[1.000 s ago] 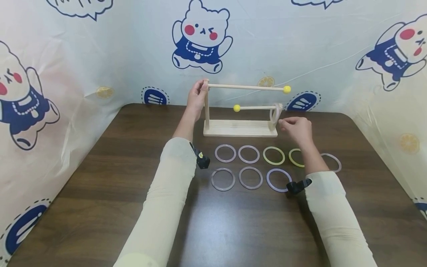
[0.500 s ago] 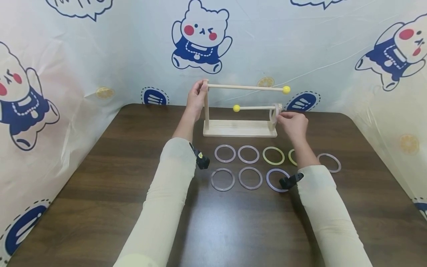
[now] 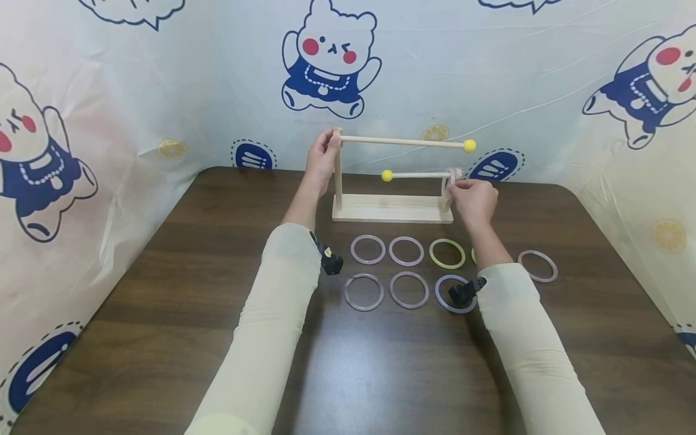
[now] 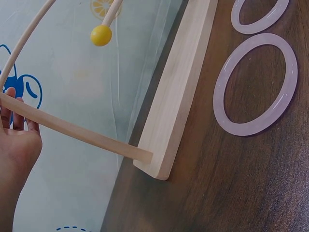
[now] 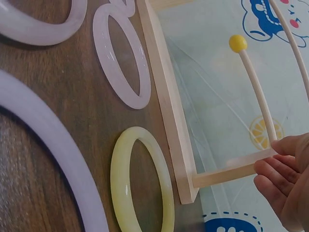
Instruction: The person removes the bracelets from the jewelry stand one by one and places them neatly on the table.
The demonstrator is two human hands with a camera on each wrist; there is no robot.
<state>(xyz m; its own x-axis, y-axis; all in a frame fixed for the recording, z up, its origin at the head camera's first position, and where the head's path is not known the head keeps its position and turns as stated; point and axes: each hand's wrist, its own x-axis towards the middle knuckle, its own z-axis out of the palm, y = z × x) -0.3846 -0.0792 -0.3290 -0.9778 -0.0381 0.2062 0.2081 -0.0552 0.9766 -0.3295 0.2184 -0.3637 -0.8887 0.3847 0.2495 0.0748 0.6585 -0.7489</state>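
A wooden stand (image 3: 391, 208) has a tall left post and a shorter right post, each bearing a level rod. The upper rod (image 3: 402, 141) ends in a yellow ball at the right; the lower rod (image 3: 418, 175) ends in one at the left. My left hand (image 3: 321, 160) grips the top of the tall post. A pale translucent ring (image 5: 248, 157) hangs on the lower rod against the short post. Thumb and fingers of my right hand (image 3: 475, 199) pinch this ring beside the post and partly hide it.
Several bangle-like rings lie in two rows before the stand, among them a lilac ring (image 3: 367, 249), a yellow-green ring (image 3: 447, 240) and a bluish ring (image 3: 437, 295). A pale ring (image 3: 555, 270) lies farther right. Patterned cloth (image 3: 228, 78) surrounds the brown table (image 3: 163, 338).
My right hand has moved left to the short post and taken hold of the ring on the lower rod. The left hand stays on the tall post.
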